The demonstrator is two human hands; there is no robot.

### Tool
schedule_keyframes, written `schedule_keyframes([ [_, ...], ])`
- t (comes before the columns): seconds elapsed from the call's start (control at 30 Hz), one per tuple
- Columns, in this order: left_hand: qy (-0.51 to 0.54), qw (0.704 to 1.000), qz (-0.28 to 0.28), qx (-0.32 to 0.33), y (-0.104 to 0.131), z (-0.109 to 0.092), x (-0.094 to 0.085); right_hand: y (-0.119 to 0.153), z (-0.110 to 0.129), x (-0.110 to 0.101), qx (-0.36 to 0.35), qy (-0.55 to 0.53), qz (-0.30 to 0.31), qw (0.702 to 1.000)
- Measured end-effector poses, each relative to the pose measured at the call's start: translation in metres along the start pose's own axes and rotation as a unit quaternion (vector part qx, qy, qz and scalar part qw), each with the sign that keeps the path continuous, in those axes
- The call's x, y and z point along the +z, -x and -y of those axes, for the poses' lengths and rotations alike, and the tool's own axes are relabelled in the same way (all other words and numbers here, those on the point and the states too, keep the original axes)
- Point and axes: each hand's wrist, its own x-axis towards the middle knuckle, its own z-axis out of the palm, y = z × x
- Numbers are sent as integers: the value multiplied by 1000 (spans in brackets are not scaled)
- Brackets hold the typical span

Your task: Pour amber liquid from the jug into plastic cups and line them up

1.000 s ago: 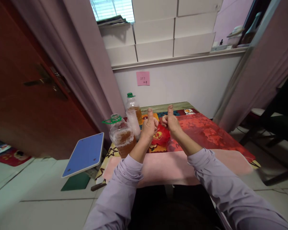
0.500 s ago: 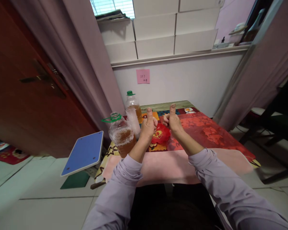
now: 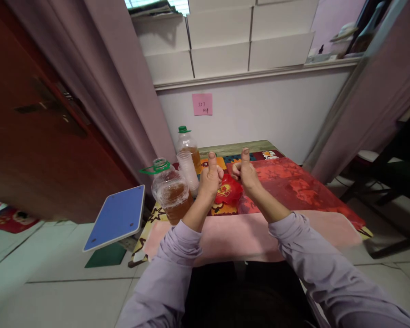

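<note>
I see my left hand [image 3: 210, 180] and right hand [image 3: 248, 175] balled, thumbs up, dish [image 3: 229, 192] behind, cups [image 3: 187, 167] long-axis upright, front bottle [image 3: 172, 196] mouth up

Reddish-brown door [image 3: 23, 159] at left, mauve curtain [image 3: 112, 77] beside it, second curtain [image 3: 365, 114] at right. White wall [image 3: 259, 114] mid-frame, white panels [image 3: 220, 34] above, bright window sliver [image 3: 182, 6] at top. Pale tiled floor [image 3: 78, 300] lower left, dark furniture [image 3: 408, 159] far right.

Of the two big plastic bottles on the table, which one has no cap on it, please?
The front bottle, nearer the camera: it stands open at the top. The rear bottle has a green cap on.
</note>
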Motion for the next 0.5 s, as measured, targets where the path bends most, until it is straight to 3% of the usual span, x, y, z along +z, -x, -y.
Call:
schedule_keyframes([
  [0.07, -8, 1000, 11, 11, 3, 15, 1, 2, -8, 0, 2, -6, 20, 1000],
  [0.17, -64, 996, 40, 47, 19, 54, 1, 16, -37, 4, -13, -14, 48, 999],
  [0.37, -138, 990, 2, 23, 69, 144, -5, 66, -138, 20, 7, 18, -3, 1000],
  [0.5, -172, 985, 19, 15, 87, 169, -13, 89, -175, 24, -19, 95, 3, 995],
])
